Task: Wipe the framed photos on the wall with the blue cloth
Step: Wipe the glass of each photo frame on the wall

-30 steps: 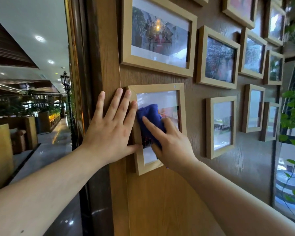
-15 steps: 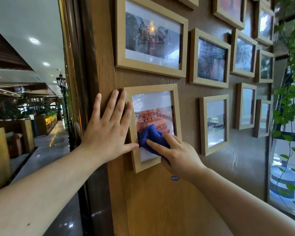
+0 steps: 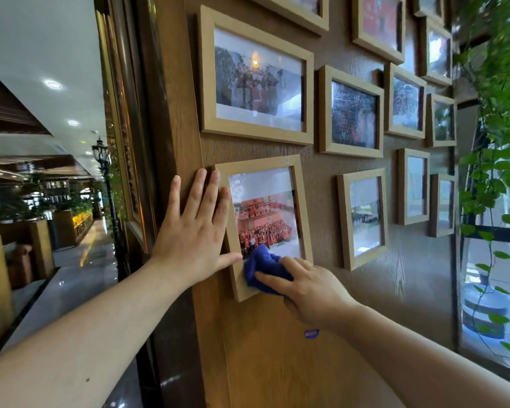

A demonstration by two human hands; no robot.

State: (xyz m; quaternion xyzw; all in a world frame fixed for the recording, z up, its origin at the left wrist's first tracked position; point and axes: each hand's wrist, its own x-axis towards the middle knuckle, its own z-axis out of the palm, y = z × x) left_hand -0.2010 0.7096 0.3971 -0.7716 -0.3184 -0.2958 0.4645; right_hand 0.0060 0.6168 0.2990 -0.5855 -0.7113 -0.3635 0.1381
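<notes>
A light wooden frame point(image 3: 302, 201) with a red group photo hangs low on the brown wall, tilted a little. My right hand point(image 3: 309, 290) presses the bunched blue cloth point(image 3: 262, 267) onto the glass at the frame's bottom edge. My left hand point(image 3: 193, 231) lies flat with fingers spread on the wall, its fingertips and thumb touching the frame's left side. Above hangs a larger framed photo point(image 3: 258, 78); further frames point(image 3: 351, 113) point(image 3: 362, 217) follow to the right.
Several more frames cover the wall toward the upper right. A leafy vine point(image 3: 495, 142) hangs by the window at the right edge. A dark wooden pillar point(image 3: 147, 142) stands left of the wall, with a hallway point(image 3: 71, 275) beyond.
My right hand has slid the blue cloth down the glass from the photo's upper middle to its bottom edge, uncovering the red photo. My left hand stays on the frame's left side.
</notes>
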